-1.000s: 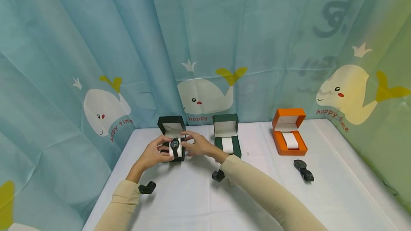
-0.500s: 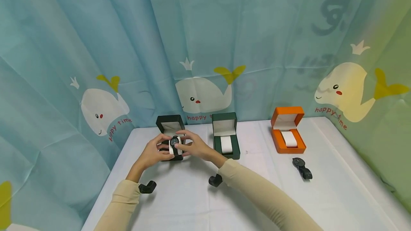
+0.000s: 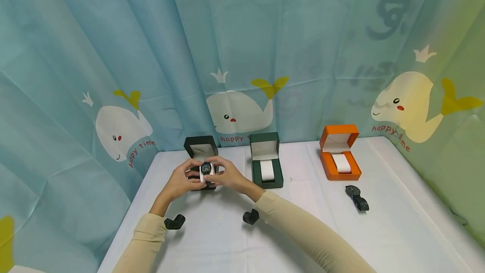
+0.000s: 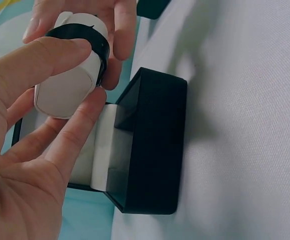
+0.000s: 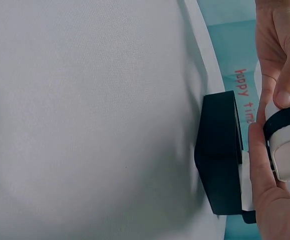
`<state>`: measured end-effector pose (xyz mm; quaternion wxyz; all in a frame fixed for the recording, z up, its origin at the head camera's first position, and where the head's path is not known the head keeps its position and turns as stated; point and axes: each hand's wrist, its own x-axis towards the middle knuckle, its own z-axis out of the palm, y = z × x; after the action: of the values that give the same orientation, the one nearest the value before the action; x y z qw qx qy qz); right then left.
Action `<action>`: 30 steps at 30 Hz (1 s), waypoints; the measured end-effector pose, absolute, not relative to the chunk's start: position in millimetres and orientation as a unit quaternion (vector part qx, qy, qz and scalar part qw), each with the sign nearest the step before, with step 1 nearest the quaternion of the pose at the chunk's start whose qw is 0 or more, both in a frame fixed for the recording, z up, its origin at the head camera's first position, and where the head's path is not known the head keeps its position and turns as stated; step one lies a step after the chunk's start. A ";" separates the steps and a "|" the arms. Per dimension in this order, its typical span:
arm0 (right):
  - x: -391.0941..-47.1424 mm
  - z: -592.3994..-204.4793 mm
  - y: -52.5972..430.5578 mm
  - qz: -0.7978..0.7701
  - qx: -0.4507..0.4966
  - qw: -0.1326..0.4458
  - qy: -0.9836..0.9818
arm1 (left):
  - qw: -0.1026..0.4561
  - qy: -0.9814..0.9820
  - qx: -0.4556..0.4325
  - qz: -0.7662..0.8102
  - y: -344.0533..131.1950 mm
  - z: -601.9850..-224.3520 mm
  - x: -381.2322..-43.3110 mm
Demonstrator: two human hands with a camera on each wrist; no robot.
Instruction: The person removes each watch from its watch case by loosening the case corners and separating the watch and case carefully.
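Note:
A black wristwatch is wrapped around a white watch cushion, held just over the open black watch box. My left hand grips the cushion from the left, its thumb on the black strap in the left wrist view. From the right, my right hand holds the wristwatch and cushion, thumb at the front beside the dial and index finger at the top. In the right wrist view, the fingers of both hands meet around the cushion. The dial is hidden in both wrist views.
An open green watch box with a white cushion stands right of the hands. Further right is an open orange watch box, with another black watch lying in front of it. A whale-print curtain hangs behind the white-covered table.
My right hand has shifted slightly left, and its fingers have closed in on the wristwatch and cushion. The left hand has kept its hold. The head view has shifted a little.

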<state>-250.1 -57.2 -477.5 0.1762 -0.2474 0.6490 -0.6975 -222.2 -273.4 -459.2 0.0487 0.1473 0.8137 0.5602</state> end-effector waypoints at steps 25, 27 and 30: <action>-247.2 -483.8 -59.2 -0.698 -0.246 0.145 0.657 | 0.041 0.805 0.160 0.570 -270.0 -460.5 -219.4; -247.8 -483.6 -58.2 -0.699 -0.243 0.147 0.656 | 0.040 0.806 0.159 0.568 -270.1 -460.9 -220.2; -249.1 -483.7 -57.3 -0.706 -0.240 0.155 0.648 | 0.041 0.808 0.160 0.565 -271.0 -461.7 -220.9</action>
<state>-249.1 -57.3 -483.7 0.1546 -0.2399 0.6481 -0.7061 -220.9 -271.0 -461.7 0.0409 0.1602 0.8083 0.5651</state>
